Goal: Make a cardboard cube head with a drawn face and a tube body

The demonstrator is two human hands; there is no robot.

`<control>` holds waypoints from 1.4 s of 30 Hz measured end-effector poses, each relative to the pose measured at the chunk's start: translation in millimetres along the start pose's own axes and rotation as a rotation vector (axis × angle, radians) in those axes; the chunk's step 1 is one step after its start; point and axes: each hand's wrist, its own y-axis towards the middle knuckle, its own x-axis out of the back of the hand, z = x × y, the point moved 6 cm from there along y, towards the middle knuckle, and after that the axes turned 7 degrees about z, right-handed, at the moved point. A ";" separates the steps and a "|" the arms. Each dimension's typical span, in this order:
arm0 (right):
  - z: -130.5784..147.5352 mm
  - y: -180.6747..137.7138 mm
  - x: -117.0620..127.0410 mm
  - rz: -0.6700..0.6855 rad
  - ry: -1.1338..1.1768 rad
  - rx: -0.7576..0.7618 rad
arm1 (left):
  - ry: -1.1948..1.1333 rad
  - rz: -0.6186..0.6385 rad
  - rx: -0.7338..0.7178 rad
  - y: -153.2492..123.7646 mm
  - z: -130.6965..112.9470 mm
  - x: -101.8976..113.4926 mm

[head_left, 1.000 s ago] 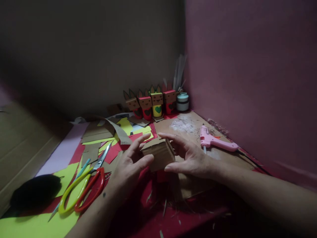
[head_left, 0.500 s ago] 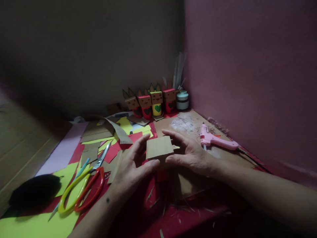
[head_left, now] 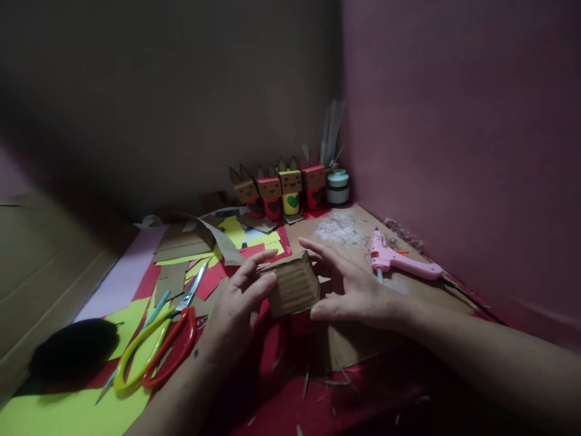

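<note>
Between my two hands is a small cardboard box (head_left: pixel 294 287), tilted so that a ribbed brown side faces me. My left hand (head_left: pixel 245 293) grips its left side, thumb on the near face and fingers along the top edge. At the right side, my right hand (head_left: pixel 347 281) has its thumb at the lower corner and its fingers curled behind, partly hidden. Scissors (head_left: pixel 167 342) with one yellow and one red handle lie left of my left hand. A pink glue gun (head_left: pixel 402 260) rests beyond my right forearm.
Several cardboard figures (head_left: pixel 292 188) with eared box heads stand at the back, beside a pale blue jar (head_left: pixel 338 186). Yellow paper (head_left: pixel 72 412), cardboard scraps (head_left: pixel 184 242) and a pencil (head_left: pixel 106 386) cover the left. A dark fuzzy object (head_left: pixel 75 348) lies near left. A pink wall (head_left: pixel 463 151) bounds the right.
The box has been turned in my hands: its smooth top faced up before, and a ribbed side now faces me. My left thumb has moved up onto that side.
</note>
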 end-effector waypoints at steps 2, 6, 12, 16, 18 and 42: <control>-1.8 0.7 -2.6 0.009 0.023 -0.023 | -0.096 0.013 0.015 1.0 1.5 -2.0; -3.6 2.1 0.3 -0.064 -0.037 -0.009 | -0.136 0.050 0.056 2.4 6.4 -7.6; 0.2 1.8 11.0 -0.207 -0.083 0.026 | -0.028 0.180 -0.050 2.0 5.3 -9.1; -3.0 1.0 14.8 -0.236 -0.078 -0.050 | 0.169 0.166 -0.076 -1.0 -0.4 -11.1; -1.9 1.4 14.5 -0.201 -0.099 -0.021 | 0.236 0.109 -0.069 -1.9 -2.2 -10.2; 0.0 -1.7 7.0 -0.122 -0.073 -0.011 | 0.296 0.129 -0.132 -5.8 -12.2 -19.5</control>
